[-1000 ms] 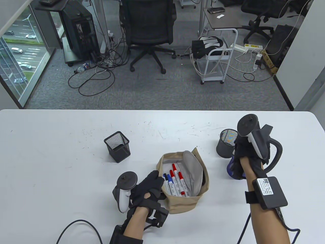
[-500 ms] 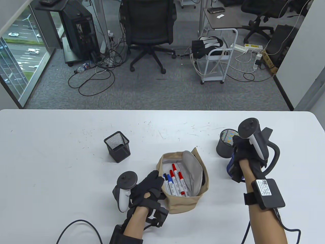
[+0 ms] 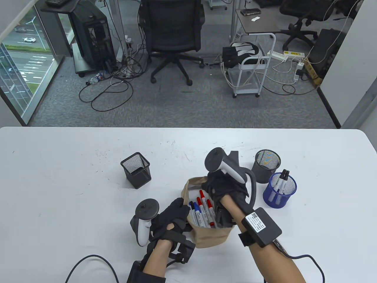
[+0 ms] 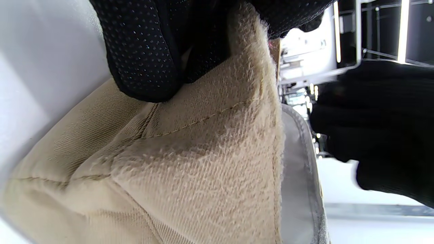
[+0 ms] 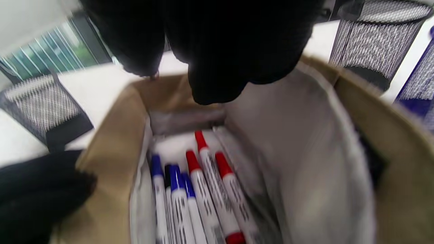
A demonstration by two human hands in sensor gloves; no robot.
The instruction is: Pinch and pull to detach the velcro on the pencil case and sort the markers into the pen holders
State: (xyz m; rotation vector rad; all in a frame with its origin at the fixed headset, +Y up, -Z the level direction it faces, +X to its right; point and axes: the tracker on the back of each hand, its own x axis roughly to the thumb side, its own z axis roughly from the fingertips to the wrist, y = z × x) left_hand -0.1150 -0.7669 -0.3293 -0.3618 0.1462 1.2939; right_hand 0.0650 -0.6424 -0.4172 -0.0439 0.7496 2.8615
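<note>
Hands [image 3: 173, 219] [image 3: 219, 188] — pencil case [image 3: 212, 235] rim, mouth agape

The pencil case [image 4: 190, 159] is tan woven cloth, fuzzy at its edge, with a smooth grey lining. The pen holders [image 3: 136, 170] are matt wire mesh; the tabletop [image 3: 59, 182] is smooth, scuffed white.

- I see an office: black mesh-backed swivel chairs [image 3: 172, 32] stand on grey carpet [image 3: 182, 100].
- A black computer tower [image 3: 92, 35] sits amid tangled black cables [image 3: 117, 85].
- White power strips [image 3: 284, 56] lie near a grey desk [image 3: 257, 22].
- A floor-height window [image 3: 20, 59] overlooks a road.
</note>
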